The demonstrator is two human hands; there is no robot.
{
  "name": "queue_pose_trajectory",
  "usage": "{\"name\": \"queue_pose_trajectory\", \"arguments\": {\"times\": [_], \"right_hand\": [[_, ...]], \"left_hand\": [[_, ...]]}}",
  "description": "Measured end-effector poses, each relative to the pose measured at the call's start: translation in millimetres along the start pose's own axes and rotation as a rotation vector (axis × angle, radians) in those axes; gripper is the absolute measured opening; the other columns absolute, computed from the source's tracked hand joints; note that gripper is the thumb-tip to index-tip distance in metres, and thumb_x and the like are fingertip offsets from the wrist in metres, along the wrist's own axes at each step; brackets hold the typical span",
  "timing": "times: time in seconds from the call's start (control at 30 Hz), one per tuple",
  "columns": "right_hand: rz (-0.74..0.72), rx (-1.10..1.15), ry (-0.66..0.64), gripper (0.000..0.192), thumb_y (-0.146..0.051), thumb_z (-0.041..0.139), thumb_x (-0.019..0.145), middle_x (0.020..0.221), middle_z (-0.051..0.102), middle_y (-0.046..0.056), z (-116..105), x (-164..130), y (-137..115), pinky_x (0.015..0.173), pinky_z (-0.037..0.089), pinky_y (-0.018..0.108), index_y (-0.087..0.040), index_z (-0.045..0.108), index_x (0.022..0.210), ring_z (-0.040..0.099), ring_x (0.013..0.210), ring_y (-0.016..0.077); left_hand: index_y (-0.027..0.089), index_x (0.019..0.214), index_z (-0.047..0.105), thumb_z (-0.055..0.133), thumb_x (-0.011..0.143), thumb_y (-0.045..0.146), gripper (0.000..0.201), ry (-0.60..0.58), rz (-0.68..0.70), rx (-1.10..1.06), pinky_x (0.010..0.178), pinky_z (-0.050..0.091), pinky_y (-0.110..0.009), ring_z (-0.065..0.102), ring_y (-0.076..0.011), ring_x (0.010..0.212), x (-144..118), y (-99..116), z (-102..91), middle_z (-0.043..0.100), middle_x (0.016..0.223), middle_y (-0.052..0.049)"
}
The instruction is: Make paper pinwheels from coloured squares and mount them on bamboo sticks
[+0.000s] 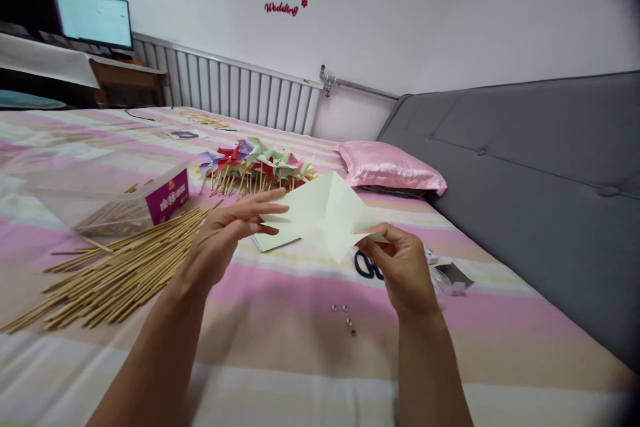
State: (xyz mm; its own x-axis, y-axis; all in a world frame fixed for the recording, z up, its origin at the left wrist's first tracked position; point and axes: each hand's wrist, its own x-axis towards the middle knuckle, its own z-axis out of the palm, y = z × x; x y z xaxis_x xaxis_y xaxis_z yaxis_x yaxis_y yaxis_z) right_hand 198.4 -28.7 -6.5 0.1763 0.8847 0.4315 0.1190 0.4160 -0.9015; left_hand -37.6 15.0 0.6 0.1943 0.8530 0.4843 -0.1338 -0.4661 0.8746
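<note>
Striped pink bed [300, 320], grey headboard [540, 167], radiator wall | clear box [115, 197] with sticks inside, more sticks [115, 267] beside it | left hand [227, 233] open, fingers touching pale green paper [325, 213] | right hand [405, 267] pinching paper's corner, held above bed.

pale green paper [327, 213], pink striped bedsheet [280, 320]

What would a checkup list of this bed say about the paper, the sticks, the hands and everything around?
Surface: striped bed.
Job's things: pale green paper, folded; more sheets beneath.
Clutter: sticks, box, pinwheels, scissors, pins, pillow.
Grippers: left hand touches the paper with fingers spread; right hand pinches its corner.
Cables: one dark cord, far side.
Surroundings: radiator, monitor, headboard.
</note>
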Motion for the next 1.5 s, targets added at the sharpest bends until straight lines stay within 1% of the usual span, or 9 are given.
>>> {"name": "queue_pose_trajectory", "arguments": {"times": [0.23, 0.37, 0.47, 0.67, 0.93, 1.17, 1.23, 1.37, 1.5], "right_hand": [[-0.081, 0.037, -0.017, 0.013, -0.032, 0.074, 0.066, 0.067, 0.067, 0.002, 0.7, -0.7, 4.0, 0.047, 0.042, 0.024, -0.02, 0.069, 0.069, 0.06, 0.061, 0.0163], [-0.15, 0.044, -0.031, 0.007, -0.027, 0.074, 0.066, 0.069, 0.068, 0.001, -1.8, -1.1, 7.3, 0.048, 0.043, 0.025, -0.023, 0.071, 0.07, 0.062, 0.063, 0.017], [-0.152, 0.016, -0.073, 0.007, -0.026, 0.074, 0.067, 0.069, 0.069, 0.002, -4.2, -1.5, 10.5, 0.046, 0.042, 0.024, -0.023, 0.072, 0.072, 0.062, 0.061, 0.0168], [-0.133, 0.006, -0.07, 0.011, -0.028, 0.079, 0.059, 0.064, 0.067, 0.001, -0.9, -0.8, 9.1, 0.042, 0.04, 0.024, -0.023, 0.072, 0.065, 0.058, 0.054, 0.0152], [-0.182, 0.025, 0.028, 0.028, -0.029, 0.074, 0.068, 0.056, 0.054, -0.003, 6.4, -1.9, 7.3, 0.055, 0.039, 0.025, -0.019, 0.055, 0.051, 0.049, 0.056, 0.0114], [-0.059, 0.067, 0.071, 0.031, -0.033, 0.072, 0.069, 0.05, 0.039, -0.006, 15.6, -2.0, 5.2, 0.049, 0.028, 0.024, -0.019, 0.05, 0.053, 0.035, 0.05, 0.0087], [-0.03, 0.111, 0.092, 0.032, -0.031, 0.073, 0.067, 0.05, 0.038, -0.006, 17.3, -0.5, 6.9, 0.049, 0.027, 0.024, -0.019, 0.048, 0.052, 0.035, 0.051, 0.0086], [-0.005, 0.156, 0.126, 0.033, -0.031, 0.076, 0.064, 0.05, 0.042, -0.006, 19.6, 1.6, 11.5, 0.05, 0.028, 0.023, -0.019, 0.047, 0.052, 0.039, 0.052, 0.009], [0.006, 0.142, 0.149, 0.033, -0.033, 0.076, 0.063, 0.051, 0.047, -0.005, 26.2, 0.0, 12.4, 0.05, 0.031, 0.024, -0.019, 0.048, 0.052, 0.043, 0.053, 0.0099]], "left_hand": [[0.022, 0.085, 0.074, 0.075, 0.059, 0.017, 0.027, 0.016, 0.081, 0.053, 0.071, 0.055, -0.028, 0.056, -0.0307, 0.112, -1.1, 0.2, -3.3, 0.05, 0.136, -0.011], [0.018, 0.079, 0.075, 0.077, 0.06, 0.021, 0.02, 0.059, -0.003, 0.026, 0.065, 0.057, -0.028, 0.068, -0.0218, 0.081, -0.4, -1.1, -2.5, 0.071, 0.098, -0.011], [0.017, 0.073, 0.075, 0.08, 0.056, 0.024, 0.019, 0.093, -0.045, 0.002, 0.06, 0.057, -0.027, 0.068, -0.0199, 0.069, -0.2, -1.7, -3.4, 0.073, 0.076, -0.008], [0.019, 0.064, 0.075, 0.08, 0.055, 0.026, 0.013, 0.185, -0.036, 0.04, 0.053, 0.053, -0.026, 0.065, -0.0176, 0.057, 1.0, -8.4, -7.8, 0.071, 0.064, -0.006], [0.019, 0.047, 0.066, 0.079, 0.055, 0.019, 0.015, 0.263, 0.072, 0.064, 0.043, 0.037, -0.017, 0.049, -0.006, 0.045, -0.1, -1.6, -2.3, 0.06, 0.048, 0.003], [0.016, 0.05, 0.062, 0.083, 0.051, 0.019, 0.021, 0.284, -0.001, -0.109, 0.049, 0.042, -0.019, 0.053, -0.0074, 0.049, 1.8, 0.3, 3.8, 0.06, 0.05, 0.003], [0.017, 0.061, 0.066, 0.083, 0.049, 0.018, 0.021, 0.302, -0.034, -0.167, 0.05, 0.044, -0.018, 0.055, -0.0079, 0.051, 3.0, -0.7, 7.4, 0.062, 0.054, 0.003], [0.021, 0.101, 0.065, 0.083, 0.052, 0.016, 0.052, 0.362, -0.044, -0.286, 0.056, 0.047, -0.017, 0.058, -0.0072, 0.054, 4.2, -2.5, 23.1, 0.066, 0.06, 0.005], [0.015, 0.097, 0.067, 0.079, 0.061, 0.021, 0.039, 0.252, -0.066, -0.482, 0.079, 0.051, -0.026, 0.065, -0.0174, 0.088, 0.2, -5.3, 48.7, 0.072, 0.09, -0.006]]}}
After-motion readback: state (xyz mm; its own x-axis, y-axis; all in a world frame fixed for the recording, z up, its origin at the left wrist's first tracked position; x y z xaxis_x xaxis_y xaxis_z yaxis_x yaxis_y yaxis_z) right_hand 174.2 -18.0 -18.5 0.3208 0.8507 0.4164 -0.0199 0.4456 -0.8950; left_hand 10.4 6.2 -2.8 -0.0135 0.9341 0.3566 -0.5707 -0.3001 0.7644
